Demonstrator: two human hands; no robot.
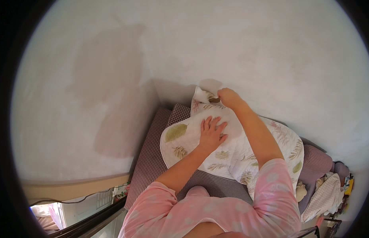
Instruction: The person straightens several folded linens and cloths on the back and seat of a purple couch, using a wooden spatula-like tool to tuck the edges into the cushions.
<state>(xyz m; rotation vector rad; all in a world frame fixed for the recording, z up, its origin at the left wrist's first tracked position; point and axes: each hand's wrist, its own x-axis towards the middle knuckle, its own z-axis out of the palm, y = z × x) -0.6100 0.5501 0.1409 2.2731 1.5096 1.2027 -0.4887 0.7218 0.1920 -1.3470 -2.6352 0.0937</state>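
A white quilted cover (196, 160) with green and brown leaf prints lies spread over a sofa in checked fabric. My left hand (211, 134) rests on the cover with its fingers apart, palm down. Farther out, near the wall, my right hand (227, 96) is closed at the cover's raised far edge; its fingertips are partly hidden, and a fold stands up just left of it. The cover's right part runs under my right arm towards my body.
Pale walls (261, 59) meet in a corner behind the checked sofa (151, 142). On the right are a striped cushion (316, 162) and a bunched checked cloth (324, 193). A dark rail (95, 221) runs at the lower left.
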